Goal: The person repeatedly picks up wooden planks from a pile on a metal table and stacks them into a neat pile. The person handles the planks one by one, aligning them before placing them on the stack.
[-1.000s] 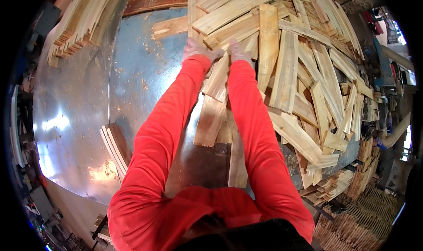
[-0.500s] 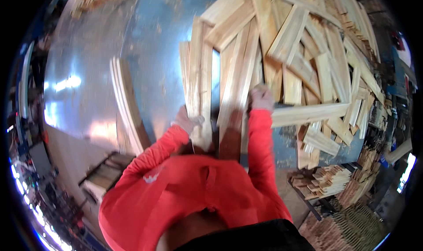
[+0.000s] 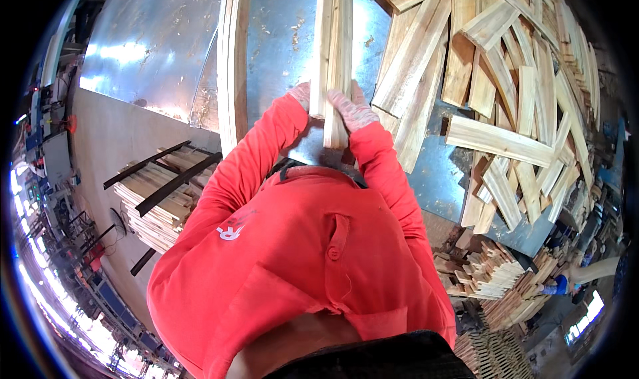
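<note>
Between my two hands stands a small bundle of wooden boards (image 3: 333,52), long and pale, set side by side on the metal tabletop. My left hand (image 3: 301,94), in a light glove, presses the bundle's left side near its close end; part of the fingers is hidden behind the wood. My right hand (image 3: 353,110), gloved too, grips the right side with its thumb across the nearest board. Left of my hands, a second narrow row of boards (image 3: 233,66) lies along the table, untouched.
A loose heap of boards (image 3: 496,146) covers the table's right side. The shiny metal tabletop (image 3: 279,32) runs left. Below the table's left edge sits a stack of boards with dark bars (image 3: 160,186); more stacked wood (image 3: 489,272) stands at lower right.
My hands have come together on either side of one bundle, with boards gathered between them. My right hand has left the heap. The whole view has shifted.
</note>
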`<state>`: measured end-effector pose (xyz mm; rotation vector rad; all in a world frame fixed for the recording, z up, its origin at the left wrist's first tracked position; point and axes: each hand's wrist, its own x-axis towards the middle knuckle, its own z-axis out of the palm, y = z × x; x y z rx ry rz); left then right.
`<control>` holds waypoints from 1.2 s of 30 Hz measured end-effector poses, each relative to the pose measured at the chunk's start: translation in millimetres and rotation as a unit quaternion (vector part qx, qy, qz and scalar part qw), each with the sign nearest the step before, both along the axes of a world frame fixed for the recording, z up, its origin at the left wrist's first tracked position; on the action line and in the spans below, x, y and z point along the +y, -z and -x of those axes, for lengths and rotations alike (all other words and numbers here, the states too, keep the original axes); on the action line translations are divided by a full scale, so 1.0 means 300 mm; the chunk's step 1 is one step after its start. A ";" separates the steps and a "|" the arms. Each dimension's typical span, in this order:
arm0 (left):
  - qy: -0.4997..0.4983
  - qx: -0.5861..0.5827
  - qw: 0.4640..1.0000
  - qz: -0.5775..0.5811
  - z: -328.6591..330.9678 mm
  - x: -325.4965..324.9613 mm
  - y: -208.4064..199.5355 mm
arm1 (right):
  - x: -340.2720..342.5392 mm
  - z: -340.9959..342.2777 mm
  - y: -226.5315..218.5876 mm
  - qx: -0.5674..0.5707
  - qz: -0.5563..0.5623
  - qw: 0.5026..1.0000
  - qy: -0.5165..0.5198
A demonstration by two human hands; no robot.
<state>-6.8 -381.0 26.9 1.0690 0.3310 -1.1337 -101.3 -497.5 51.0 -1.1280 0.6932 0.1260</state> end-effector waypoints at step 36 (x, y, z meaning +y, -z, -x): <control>0.258 -0.436 0.665 -0.549 -0.147 0.566 -0.145 | -0.248 -0.040 -0.137 0.355 0.537 0.761 -0.075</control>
